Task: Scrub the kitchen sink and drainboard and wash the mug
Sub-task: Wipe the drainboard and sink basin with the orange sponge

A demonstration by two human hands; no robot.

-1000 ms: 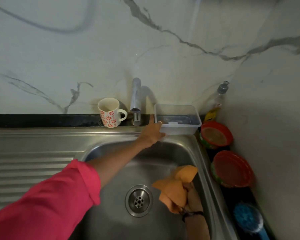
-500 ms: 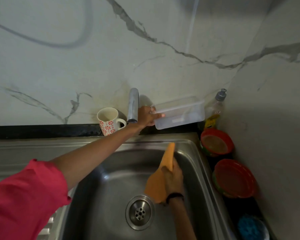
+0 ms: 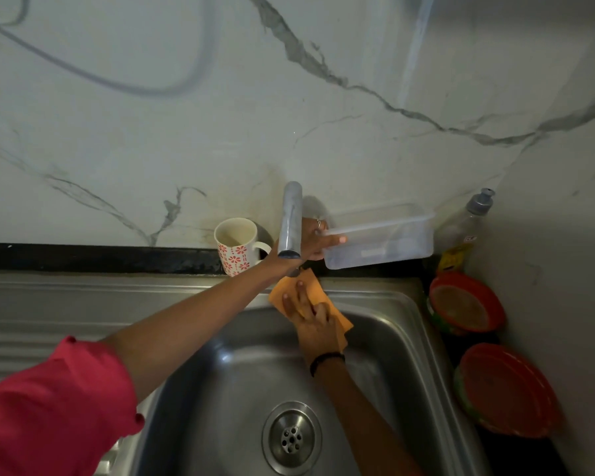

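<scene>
A white marble-veined wall (image 3: 323, 132) backs a dark counter (image 3: 100, 259) and a steel sink (image 3: 409, 338); the ribbed drainboard (image 3: 49, 321) lies to the left of the basin, the round drain (image 3: 291, 438) near its front. The left hand (image 3: 310, 240) reaches past the tap (image 3: 291, 219) and holds a clear plastic container (image 3: 378, 237) lifted off the counter, its fingers curled round the near end of the rim. The right hand (image 3: 311, 321) lies on an orange cloth (image 3: 308, 290) at the sink's back rim, fingers (image 3: 301, 293) straight and slightly spread, pressing the cloth flat. The mug (image 3: 236, 247), white with red flowers, stands upright on the counter just left of the tap; a soap bottle (image 3: 468, 225) stands in the corner; two red-rimmed bowls (image 3: 468, 304) sit right of the sink.
</scene>
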